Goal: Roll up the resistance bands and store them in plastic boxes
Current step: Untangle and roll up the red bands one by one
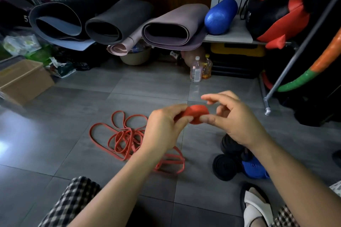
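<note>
Between my two hands sits a tight roll of red resistance band (197, 112), held above the grey tiled floor. My left hand (162, 129) grips the roll's left side with curled fingers. My right hand (232, 116) pinches its right side with thumb below and fingers arched over. A loose tail of the same band hangs from the roll behind my left wrist. Several loose red bands (118, 136) lie tangled on the floor to the left, and another loop (169, 164) lies under my left forearm. No plastic box is clearly visible.
A dumbbell with black plates and a blue handle (238, 164) lies on the floor right of the bands. Two plastic bottles (199, 69) stand further back. Rolled yoga mats (118, 22) and a blue foam roller (220, 16) fill the shelf. A cardboard box (22, 79) stands at left.
</note>
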### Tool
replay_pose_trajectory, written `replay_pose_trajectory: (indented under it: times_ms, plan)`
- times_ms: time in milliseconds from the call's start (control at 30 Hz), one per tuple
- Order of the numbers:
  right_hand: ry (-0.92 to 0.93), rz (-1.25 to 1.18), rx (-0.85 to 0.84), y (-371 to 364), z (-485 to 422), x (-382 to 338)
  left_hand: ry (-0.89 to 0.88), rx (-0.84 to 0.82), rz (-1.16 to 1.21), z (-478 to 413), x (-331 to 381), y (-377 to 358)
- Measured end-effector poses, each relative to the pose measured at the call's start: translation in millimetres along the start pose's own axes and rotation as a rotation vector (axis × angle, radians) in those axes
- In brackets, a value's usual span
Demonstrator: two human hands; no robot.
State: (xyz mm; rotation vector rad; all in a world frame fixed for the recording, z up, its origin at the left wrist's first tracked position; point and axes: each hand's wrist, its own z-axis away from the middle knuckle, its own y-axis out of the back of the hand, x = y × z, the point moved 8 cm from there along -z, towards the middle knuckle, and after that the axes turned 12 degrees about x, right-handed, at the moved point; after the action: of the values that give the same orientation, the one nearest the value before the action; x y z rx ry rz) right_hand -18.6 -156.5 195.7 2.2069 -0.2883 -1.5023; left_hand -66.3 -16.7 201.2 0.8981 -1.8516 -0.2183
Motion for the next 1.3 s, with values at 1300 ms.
replay_pose_trajectory:
  times_ms: [1300]
  plan:
    - [-0.013, -0.039, 0.026, 4.2, 4.6, -6.2, 0.340, -0.024, 0.442, 13.6, -16.7, -16.2]
